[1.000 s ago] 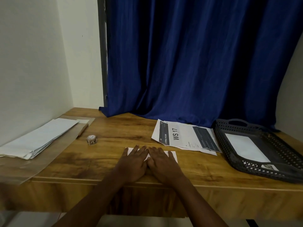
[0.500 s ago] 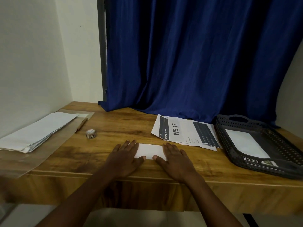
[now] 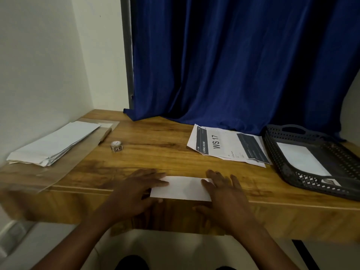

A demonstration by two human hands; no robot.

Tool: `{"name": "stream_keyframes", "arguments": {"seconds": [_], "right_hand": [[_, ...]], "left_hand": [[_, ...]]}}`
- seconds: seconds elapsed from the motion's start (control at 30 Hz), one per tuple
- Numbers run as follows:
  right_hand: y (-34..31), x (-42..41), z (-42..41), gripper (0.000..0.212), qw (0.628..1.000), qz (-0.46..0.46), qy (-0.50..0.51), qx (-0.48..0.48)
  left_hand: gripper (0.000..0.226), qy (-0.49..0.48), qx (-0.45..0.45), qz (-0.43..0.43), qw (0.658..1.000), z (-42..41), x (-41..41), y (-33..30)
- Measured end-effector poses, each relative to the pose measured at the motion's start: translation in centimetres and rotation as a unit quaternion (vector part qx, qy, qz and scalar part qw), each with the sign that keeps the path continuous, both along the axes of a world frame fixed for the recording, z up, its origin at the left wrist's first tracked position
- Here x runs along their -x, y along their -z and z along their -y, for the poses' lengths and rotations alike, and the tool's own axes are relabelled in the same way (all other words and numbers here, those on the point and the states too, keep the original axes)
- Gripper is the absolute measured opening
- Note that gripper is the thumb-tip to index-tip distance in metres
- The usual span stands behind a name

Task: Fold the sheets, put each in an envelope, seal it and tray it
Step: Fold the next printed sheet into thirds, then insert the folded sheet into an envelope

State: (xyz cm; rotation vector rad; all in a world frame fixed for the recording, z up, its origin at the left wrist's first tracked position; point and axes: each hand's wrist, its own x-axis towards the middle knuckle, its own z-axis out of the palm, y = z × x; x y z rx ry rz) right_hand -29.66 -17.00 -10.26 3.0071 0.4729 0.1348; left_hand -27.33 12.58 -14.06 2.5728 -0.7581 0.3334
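Note:
A folded white sheet lies at the table's front edge, slightly overhanging it. My left hand lies flat on its left end with the fingers spread. On the sheet's right end rests my right hand, fingers straight and the thumb below the table edge. A pile of white envelopes sits at the far left on a clear plastic sleeve. The black perforated tray at the right holds one white envelope.
Printed sheets marked WS 17 lie between my hands and the tray. A small cube with a round top and a pencil lie near the envelope pile. A blue curtain hangs behind the wooden table.
My hands slid apart from the middle of the folded sheet to its two ends. The sheet has moved nearer to the front edge.

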Motion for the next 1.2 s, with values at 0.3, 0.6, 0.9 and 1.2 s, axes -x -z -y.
{"name": "stream_keyframes", "arguments": {"seconds": [0.3, 0.6, 0.9, 1.2], "right_hand": [[-4.6, -0.8, -3.0, 0.026, 0.979, 0.038, -0.105, -0.172], [-5.1, -6.4, -5.4, 0.031, 0.732, -0.229, 0.070, -0.638], [-1.3, -6.7, -6.5, 0.010, 0.770, -0.157, 0.056, -0.616], [0.4, -8.3, -6.5, 0.038, 0.709, -0.131, 0.050, -0.691]], "left_hand": [[0.077, -0.018, 0.399, -0.076, 0.914, 0.6, 0.7, -1.9], [0.070, -0.111, 0.425, -0.073, 0.896, 0.3, 0.0, -1.6], [0.024, -0.136, 0.320, -0.017, 0.937, -5.1, 0.6, -5.8], [0.048, -0.416, -0.008, -0.018, 0.909, -20.5, -6.0, -9.9]]}}
